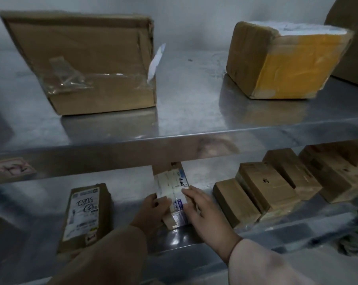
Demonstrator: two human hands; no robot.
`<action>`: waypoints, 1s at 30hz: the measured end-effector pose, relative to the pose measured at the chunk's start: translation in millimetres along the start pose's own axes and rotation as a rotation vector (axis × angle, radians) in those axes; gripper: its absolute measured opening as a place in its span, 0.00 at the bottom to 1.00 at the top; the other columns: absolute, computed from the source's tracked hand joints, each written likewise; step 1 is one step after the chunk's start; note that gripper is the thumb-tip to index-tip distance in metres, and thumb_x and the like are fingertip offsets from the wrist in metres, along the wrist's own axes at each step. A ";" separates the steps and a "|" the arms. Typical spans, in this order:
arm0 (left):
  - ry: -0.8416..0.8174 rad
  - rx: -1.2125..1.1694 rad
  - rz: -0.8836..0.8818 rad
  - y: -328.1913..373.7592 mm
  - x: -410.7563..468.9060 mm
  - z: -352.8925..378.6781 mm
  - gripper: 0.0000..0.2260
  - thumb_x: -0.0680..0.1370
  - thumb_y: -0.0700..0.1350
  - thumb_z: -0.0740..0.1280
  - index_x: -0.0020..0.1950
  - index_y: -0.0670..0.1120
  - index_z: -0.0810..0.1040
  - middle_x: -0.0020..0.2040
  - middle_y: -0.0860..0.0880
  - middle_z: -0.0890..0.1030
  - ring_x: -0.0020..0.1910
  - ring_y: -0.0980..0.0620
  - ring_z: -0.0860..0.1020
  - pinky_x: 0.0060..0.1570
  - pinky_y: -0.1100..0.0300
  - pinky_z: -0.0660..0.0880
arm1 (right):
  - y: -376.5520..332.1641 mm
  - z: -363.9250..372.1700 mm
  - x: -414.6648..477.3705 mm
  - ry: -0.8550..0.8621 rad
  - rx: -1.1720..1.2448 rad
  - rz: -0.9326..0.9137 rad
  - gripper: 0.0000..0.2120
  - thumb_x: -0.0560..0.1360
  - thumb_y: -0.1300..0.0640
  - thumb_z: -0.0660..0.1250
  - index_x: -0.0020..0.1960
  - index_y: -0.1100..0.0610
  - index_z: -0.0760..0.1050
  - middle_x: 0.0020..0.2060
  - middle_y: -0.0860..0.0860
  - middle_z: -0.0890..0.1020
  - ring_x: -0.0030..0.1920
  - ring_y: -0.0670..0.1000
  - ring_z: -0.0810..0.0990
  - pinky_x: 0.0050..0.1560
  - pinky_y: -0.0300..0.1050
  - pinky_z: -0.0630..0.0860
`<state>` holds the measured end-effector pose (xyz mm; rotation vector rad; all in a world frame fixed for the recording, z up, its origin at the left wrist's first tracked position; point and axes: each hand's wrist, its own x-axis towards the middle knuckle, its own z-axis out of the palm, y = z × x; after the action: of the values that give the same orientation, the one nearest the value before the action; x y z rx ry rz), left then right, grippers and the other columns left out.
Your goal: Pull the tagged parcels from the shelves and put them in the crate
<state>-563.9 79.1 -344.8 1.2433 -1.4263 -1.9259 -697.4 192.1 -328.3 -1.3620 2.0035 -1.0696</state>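
Observation:
A small brown parcel (172, 186) with a white label lies on the lower steel shelf (132, 190), partly under the upper shelf's edge. My left hand (153, 210) grips its left side and my right hand (204, 214) grips its right side, fingers over the label. To the left lies another labelled parcel (85, 214) with handwriting on it. No crate is in view.
To the right on the lower shelf stand several small brown parcels (266, 188) in a leaning row. The upper shelf (184, 120) carries a large taped cardboard box (87, 62) at left and a brown and yellow parcel (285, 62) at right.

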 end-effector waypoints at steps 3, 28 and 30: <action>-0.002 -0.004 0.003 -4.3 -3.3 -7.3 0.07 0.79 0.43 0.66 0.57 0.47 0.75 0.46 0.47 0.85 0.45 0.48 0.85 0.46 0.50 0.82 | -0.8 0.3 1.5 -0.009 0.045 -0.006 0.20 0.79 0.52 0.63 0.68 0.39 0.66 0.60 0.28 0.64 0.61 0.24 0.62 0.60 0.21 0.61; 0.266 0.785 0.706 42.8 -27.6 77.5 0.29 0.75 0.45 0.71 0.73 0.52 0.66 0.73 0.47 0.65 0.71 0.48 0.63 0.68 0.49 0.66 | 103.9 -72.5 -3.2 -0.079 -0.795 0.206 0.36 0.72 0.40 0.59 0.76 0.45 0.50 0.77 0.55 0.53 0.72 0.62 0.58 0.70 0.55 0.62; 0.204 0.842 0.754 35.3 -30.4 94.9 0.29 0.75 0.49 0.69 0.73 0.59 0.61 0.74 0.51 0.63 0.70 0.55 0.60 0.66 0.55 0.64 | 104.2 -78.9 -1.8 -0.042 -0.726 0.198 0.35 0.72 0.40 0.60 0.75 0.43 0.52 0.76 0.53 0.54 0.70 0.62 0.60 0.69 0.55 0.64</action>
<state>-635.1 138.7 -294.2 0.9225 -2.2503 -0.6826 -812.2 240.3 -368.3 -1.4385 2.5498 -0.2067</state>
